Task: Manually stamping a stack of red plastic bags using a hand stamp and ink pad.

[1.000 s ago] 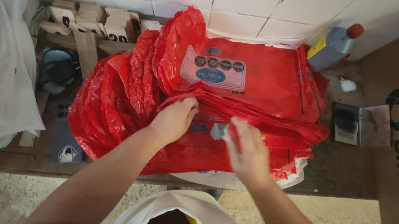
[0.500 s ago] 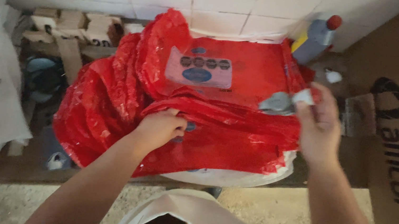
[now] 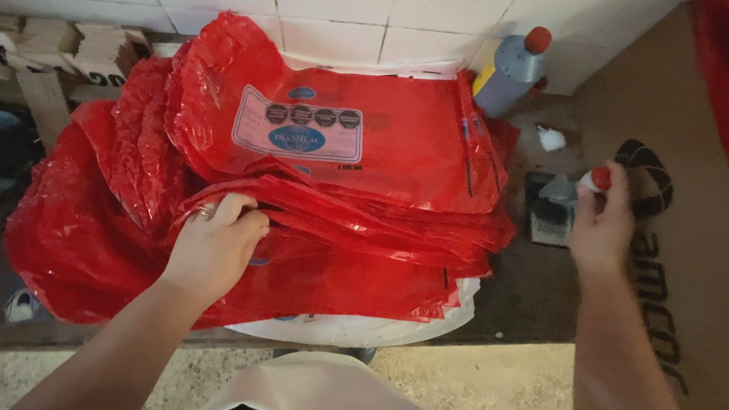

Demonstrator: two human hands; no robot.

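Since half a second ago the right hand [image 3: 602, 228] has swung out right, pinching a small red-capped thing beside the cardboard box [image 3: 707, 318]. The left hand [image 3: 217, 245] grips folded edges in the red plastic bag stack [image 3: 337, 191] on the bench; better to peel one layer only.

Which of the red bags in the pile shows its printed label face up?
The top bag of the stack, lying flat nearest the tiled wall; its pink label faces up. The bags under it show only red edges, where the left hand rests.
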